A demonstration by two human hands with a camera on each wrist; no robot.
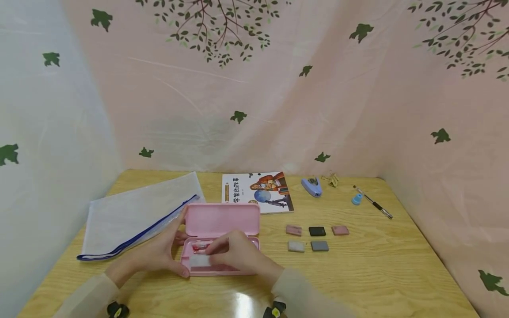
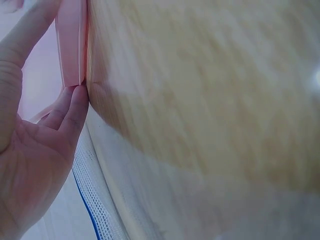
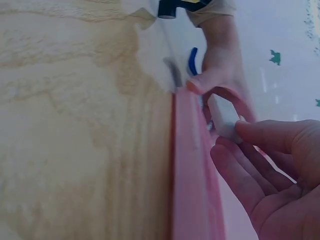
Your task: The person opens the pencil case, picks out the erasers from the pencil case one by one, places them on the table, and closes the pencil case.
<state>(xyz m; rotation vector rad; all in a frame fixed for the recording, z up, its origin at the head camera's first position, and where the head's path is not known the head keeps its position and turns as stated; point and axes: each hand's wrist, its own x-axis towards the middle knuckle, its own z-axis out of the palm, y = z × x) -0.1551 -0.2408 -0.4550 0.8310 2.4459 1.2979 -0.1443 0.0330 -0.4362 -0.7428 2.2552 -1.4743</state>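
Observation:
An open pink pencil case (image 1: 222, 219) lies at the front of the table, its lid tipped back. My left hand (image 1: 163, 251) is spread along the case's left end, thumb at the front corner and other fingers by the hinge and lid. In the left wrist view, fingertips (image 2: 77, 95) touch the case's end. My right hand (image 1: 238, 251) reaches over the tray. Between its thumb and fingers it pinches a white eraser (image 3: 224, 116), low over the left part of the tray. Small red-marked items (image 1: 200, 246) lie inside; the right hand hides part of the tray.
To the left lies a clear zip pouch (image 1: 139, 212) with a blue zipper. Behind the case is a book (image 1: 254, 190). Rightward are several eraser-like blocks (image 1: 317, 231), a blue stapler-like item (image 1: 312, 187), a gold binder clip (image 1: 333, 180), a blue cone-shaped piece (image 1: 357, 199) and a pen (image 1: 374, 203).

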